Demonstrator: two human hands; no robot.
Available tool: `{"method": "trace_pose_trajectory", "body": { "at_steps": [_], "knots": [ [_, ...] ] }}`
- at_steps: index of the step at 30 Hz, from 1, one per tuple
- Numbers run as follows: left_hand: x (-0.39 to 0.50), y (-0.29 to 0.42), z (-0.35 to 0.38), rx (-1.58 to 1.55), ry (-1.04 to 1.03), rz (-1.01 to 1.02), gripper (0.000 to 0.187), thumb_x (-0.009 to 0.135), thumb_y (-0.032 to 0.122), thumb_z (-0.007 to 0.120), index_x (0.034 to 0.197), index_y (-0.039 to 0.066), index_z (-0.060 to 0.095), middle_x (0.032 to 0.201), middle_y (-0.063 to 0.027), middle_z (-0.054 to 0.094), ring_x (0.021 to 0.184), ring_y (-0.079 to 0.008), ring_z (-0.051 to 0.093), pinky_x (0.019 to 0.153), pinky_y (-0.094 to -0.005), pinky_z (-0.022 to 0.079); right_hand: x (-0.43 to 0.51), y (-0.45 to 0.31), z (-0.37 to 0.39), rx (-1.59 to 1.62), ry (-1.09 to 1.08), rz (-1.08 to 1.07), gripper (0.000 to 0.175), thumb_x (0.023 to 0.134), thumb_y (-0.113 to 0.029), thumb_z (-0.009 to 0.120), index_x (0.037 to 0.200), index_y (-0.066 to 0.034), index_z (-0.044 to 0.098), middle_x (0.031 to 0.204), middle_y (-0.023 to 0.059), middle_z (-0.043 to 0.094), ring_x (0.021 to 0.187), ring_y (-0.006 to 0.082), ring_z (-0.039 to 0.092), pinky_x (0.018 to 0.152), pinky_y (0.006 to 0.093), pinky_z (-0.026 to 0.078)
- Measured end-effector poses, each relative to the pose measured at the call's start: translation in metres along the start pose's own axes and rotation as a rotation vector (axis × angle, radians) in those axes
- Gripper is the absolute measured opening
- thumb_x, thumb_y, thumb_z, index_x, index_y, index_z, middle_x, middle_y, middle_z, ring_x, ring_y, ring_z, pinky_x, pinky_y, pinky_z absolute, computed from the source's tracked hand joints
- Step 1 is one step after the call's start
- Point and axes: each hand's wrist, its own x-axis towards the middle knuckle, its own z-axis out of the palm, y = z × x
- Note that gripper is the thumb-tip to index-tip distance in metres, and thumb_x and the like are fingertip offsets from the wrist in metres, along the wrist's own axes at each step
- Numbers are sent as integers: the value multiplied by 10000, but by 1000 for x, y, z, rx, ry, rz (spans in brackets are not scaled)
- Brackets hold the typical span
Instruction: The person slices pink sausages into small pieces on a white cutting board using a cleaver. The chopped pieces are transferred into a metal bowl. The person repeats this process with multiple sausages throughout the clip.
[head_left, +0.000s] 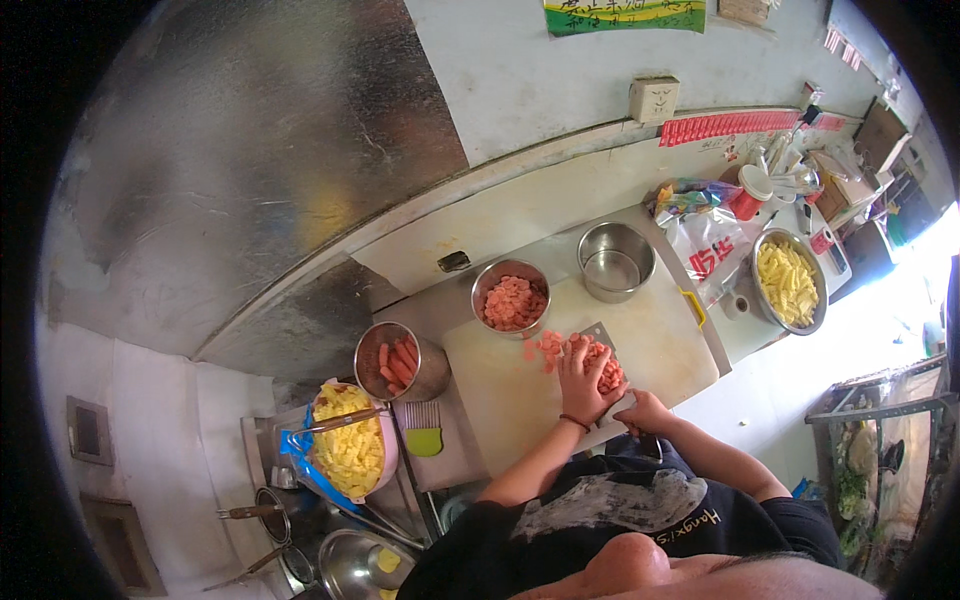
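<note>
My left hand (581, 382) lies palm down over a heap of pink sausage slices (610, 371), its spread fingers holding them against a cleaver's blade (601, 334). In my right hand (645, 413) is the cleaver's handle, close to my body. The blade is partly hidden under slices and fingers. A few loose slices (550, 343) trail to the left on the white cutting board (499, 382). Just beyond them, a steel pot (480, 300) contains many more slices. Another steel pot (616, 262), with nothing visible inside, stands at the board's far edge.
Left of the board are a tall steel pot (435, 369) of whole sausages, a green-handled crinkle cutter (424, 439) and a basin (390, 450) of crinkle-cut potatoes. More potatoes fill a steel bowl (823, 300) at right, near plastic bags (705, 232). A wall (517, 206) bounds the counter behind.
</note>
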Motion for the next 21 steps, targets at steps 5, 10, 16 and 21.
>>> {"method": "trace_pose_trajectory", "body": {
  "at_steps": [5, 10, 16, 21],
  "knots": [
    [21, 27, -10, 28, -5, 62, 719, 751, 521, 791, 1369, 193, 628, 1541, -171, 417, 1438, -484, 316, 1147, -631, 258, -17, 2, -21, 57, -21, -53, 211, 874, -117, 745, 993, -51, 583, 607, 24, 592, 445, 124, 565, 408, 270, 427],
    [60, 39, -46, 128, -4, 62, 693, 771, 524, 770, 1360, 185, 634, 1527, -161, 429, 1423, -499, 327, 1155, -640, 252, -19, -41, -28, 141, -112, -123, 212, 877, -125, 749, 980, -39, 585, 611, 25, 584, 444, 132, 568, 399, 277, 422],
    [117, -26, -93, 177, 35, 95, 682, 787, 519, 784, 1346, 159, 632, 1431, -172, 475, 1377, -459, 389, 1139, -599, 322, 23, -131, -1, 150, -115, -180, 246, 840, -85, 737, 999, -7, 567, 629, 46, 584, 453, 145, 569, 389, 295, 443],
    [132, -83, -102, 121, -21, -13, 590, 825, 387, 816, 1321, 120, 642, 1369, -172, 512, 1273, -392, 521, 1081, -504, 430, 42, -168, 18, 257, -99, -119, 227, 837, -55, 716, 980, 6, 550, 676, 62, 582, 468, 150, 566, 401, 327, 492]
  ]
}}
